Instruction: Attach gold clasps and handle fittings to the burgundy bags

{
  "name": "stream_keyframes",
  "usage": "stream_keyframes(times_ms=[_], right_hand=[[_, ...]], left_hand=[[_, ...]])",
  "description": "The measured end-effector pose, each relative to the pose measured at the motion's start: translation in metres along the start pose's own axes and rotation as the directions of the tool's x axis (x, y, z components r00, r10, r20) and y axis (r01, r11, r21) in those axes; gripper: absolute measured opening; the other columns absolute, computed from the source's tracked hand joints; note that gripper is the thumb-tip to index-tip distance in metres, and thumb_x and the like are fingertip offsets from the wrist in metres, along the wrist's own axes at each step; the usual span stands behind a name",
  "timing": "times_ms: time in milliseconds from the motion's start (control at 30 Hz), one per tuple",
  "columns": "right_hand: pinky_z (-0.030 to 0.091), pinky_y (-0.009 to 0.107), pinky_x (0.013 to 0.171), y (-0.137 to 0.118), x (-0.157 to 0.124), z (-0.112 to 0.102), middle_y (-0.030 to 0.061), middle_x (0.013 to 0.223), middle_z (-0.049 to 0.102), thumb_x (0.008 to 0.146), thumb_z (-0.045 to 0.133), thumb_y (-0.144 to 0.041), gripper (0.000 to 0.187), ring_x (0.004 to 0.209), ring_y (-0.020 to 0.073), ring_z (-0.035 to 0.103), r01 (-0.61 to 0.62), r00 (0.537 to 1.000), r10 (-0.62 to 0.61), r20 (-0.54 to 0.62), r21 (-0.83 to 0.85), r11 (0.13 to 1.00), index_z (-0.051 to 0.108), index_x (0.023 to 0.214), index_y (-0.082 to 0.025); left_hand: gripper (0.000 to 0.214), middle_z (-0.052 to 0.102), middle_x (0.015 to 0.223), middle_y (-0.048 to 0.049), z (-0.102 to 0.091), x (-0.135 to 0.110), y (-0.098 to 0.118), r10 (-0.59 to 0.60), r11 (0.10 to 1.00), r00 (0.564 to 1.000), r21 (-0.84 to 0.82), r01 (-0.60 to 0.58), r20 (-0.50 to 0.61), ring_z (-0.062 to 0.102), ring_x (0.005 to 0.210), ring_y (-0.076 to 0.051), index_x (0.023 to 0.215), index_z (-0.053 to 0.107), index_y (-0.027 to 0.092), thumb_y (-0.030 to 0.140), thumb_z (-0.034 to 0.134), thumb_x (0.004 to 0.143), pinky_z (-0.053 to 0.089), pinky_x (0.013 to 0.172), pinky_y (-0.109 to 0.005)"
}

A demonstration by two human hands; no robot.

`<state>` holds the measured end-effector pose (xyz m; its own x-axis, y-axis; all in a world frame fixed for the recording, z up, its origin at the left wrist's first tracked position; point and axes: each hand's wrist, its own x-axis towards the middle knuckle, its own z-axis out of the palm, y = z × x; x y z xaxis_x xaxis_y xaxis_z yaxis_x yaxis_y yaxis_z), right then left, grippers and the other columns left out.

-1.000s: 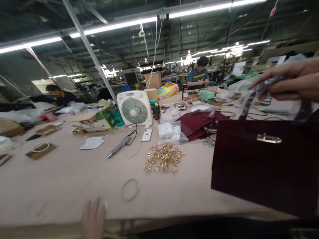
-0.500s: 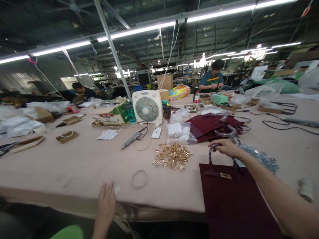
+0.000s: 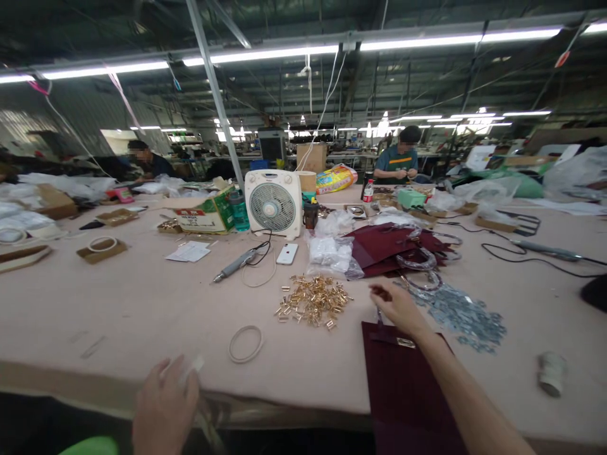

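Note:
My right hand [image 3: 396, 306] is curled round the handle of a dark burgundy handbag [image 3: 403, 385] at the front of the table; much of the handle is hidden behind my fingers. The bag has a gold-coloured metal fitting [image 3: 406, 343] on its upper front and hangs past the table's edge. My left hand [image 3: 164, 404] is slightly blurred, fingers apart, over the near edge. A small white piece [image 3: 197, 363] lies beside its fingertips. Between the hands are a pale ring-shaped roll [image 3: 245, 344] and a pile of small gold metal fittings [image 3: 315, 300].
Burgundy bag pieces [image 3: 389, 246] lie beyond the right hand, beside scattered grey metal pieces [image 3: 467, 316]. Farther back stand a box fan [image 3: 272, 205] and a green carton [image 3: 208, 215]. A corded tool [image 3: 233, 265] and a phone [image 3: 287, 253] lie midway. A co-worker [image 3: 398, 158] sits opposite.
My view has turned slightly right, so the table's things appear farther left. My left hand has drawn back toward me, its fingers spreading. My right hand has sunk closer to the bag's top.

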<state>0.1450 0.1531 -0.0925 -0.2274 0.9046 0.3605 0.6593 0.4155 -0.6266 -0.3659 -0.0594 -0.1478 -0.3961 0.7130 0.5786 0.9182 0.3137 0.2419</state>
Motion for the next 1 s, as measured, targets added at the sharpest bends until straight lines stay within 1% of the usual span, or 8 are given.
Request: stream_keyframes(times_ms=[100, 200, 300, 467, 667, 733, 833, 1000], right_hand=[[0.055, 0.035, 0.075, -0.048, -0.025, 0.044, 0.0067, 0.1, 0.072, 0.09, 0.066, -0.05, 0.031, 0.082, 0.0241, 0.069, -0.043, 0.986, 0.037, 0.165, 0.034, 0.998, 0.069, 0.108, -0.025], [0.051, 0.037, 0.075, -0.082, -0.042, 0.09, 0.0114, 0.114, 0.067, 0.078, 0.074, -0.064, 0.053, 0.092, 0.0286, 0.068, -0.258, 0.96, 0.275, 0.049, -0.217, 0.941, 0.066, 0.11, -0.022], [0.048, 0.033, 0.075, -0.093, -0.049, 0.118, 0.0104, 0.108, 0.067, 0.087, 0.07, -0.051, 0.033, 0.097, 0.0277, 0.067, -0.309, 0.95, 0.304, -0.067, -0.319, 0.896, 0.064, 0.104, -0.023], [0.047, 0.031, 0.084, -0.081, -0.062, 0.124, 0.0082, 0.101, 0.067, 0.095, 0.058, -0.026, 0.009, 0.096, 0.0239, 0.065, -0.197, 0.978, 0.171, -0.121, -0.26, 0.945, 0.066, 0.098, -0.023], [0.049, 0.036, 0.094, -0.072, -0.071, 0.105, 0.0089, 0.104, 0.073, 0.099, 0.051, -0.027, 0.024, 0.101, 0.0261, 0.068, -0.104, 0.986, 0.134, -0.096, 0.267, 0.958, 0.074, 0.105, -0.024], [0.052, 0.038, 0.089, -0.07, -0.07, 0.101, 0.0085, 0.097, 0.075, 0.099, 0.058, -0.039, 0.024, 0.094, 0.0265, 0.069, -0.147, 0.978, 0.2, -0.057, 0.491, 0.859, 0.075, 0.105, -0.023], [0.055, 0.038, 0.079, -0.066, -0.067, 0.1, 0.0088, 0.09, 0.076, 0.09, 0.07, -0.059, 0.04, 0.083, 0.0261, 0.071, -0.239, 0.943, 0.33, 0.043, 0.779, 0.58, 0.074, 0.1, -0.021], [0.056, 0.036, 0.084, -0.06, -0.065, 0.098, 0.007, 0.096, 0.075, 0.072, 0.087, -0.061, 0.048, 0.088, 0.0224, 0.071, -0.218, 0.89, 0.436, 0.133, 0.964, 0.152, 0.072, 0.092, -0.02]], left_hand=[[0.042, 0.062, 0.119, -0.0136, 0.007, -0.003, 0.039, 0.039, 0.987, 0.999, -0.157, -0.04, -0.008, 0.063, 0.111, -0.034, 0.119, 0.063, 0.018, 0.044, 0.042, 0.093, 0.052, 0.105, -0.052], [0.035, 0.064, 0.111, -0.0065, 0.016, -0.009, 0.082, -0.036, 0.916, 0.993, -0.393, 0.079, 0.116, 0.067, 0.09, -0.027, 0.115, 0.063, 0.024, 0.042, 0.045, 0.091, 0.06, 0.086, -0.044], [0.036, 0.066, 0.106, -0.0076, 0.023, -0.016, 0.121, -0.012, 0.835, 0.983, -0.54, 0.109, 0.181, 0.067, 0.087, -0.026, 0.115, 0.065, 0.021, 0.039, 0.048, 0.089, 0.061, 0.082, -0.042], [0.042, 0.069, 0.109, -0.0112, 0.037, -0.028, 0.157, 0.021, 0.742, 0.965, -0.651, 0.159, 0.26, 0.07, 0.085, -0.025, 0.118, 0.066, 0.018, 0.041, 0.054, 0.085, 0.062, 0.078, -0.042], [0.045, 0.073, 0.091, -0.0089, 0.048, -0.029, 0.171, 0.035, 0.741, 0.93, -0.634, 0.222, 0.365, 0.072, 0.077, -0.027, 0.115, 0.069, 0.017, 0.045, 0.058, 0.082, 0.062, 0.077, -0.045], [0.043, 0.075, 0.094, -0.0098, 0.048, -0.027, 0.177, 0.044, 0.713, 0.922, -0.659, 0.24, 0.384, 0.073, 0.079, -0.027, 0.111, 0.071, 0.018, 0.047, 0.06, 0.081, 0.063, 0.078, -0.044], [0.041, 0.077, 0.105, -0.0105, 0.049, -0.024, 0.193, 0.09, 0.632, 0.903, -0.725, 0.274, 0.42, 0.075, 0.086, -0.026, 0.11, 0.071, 0.019, 0.048, 0.064, 0.081, 0.064, 0.079, -0.041], [0.043, 0.075, 0.113, -0.011, 0.055, -0.026, 0.242, 0.266, 0.441, 0.852, -0.843, 0.308, 0.451, 0.075, 0.084, -0.022, 0.122, 0.067, 0.02, 0.046, 0.066, 0.087, 0.064, 0.075, -0.034]])
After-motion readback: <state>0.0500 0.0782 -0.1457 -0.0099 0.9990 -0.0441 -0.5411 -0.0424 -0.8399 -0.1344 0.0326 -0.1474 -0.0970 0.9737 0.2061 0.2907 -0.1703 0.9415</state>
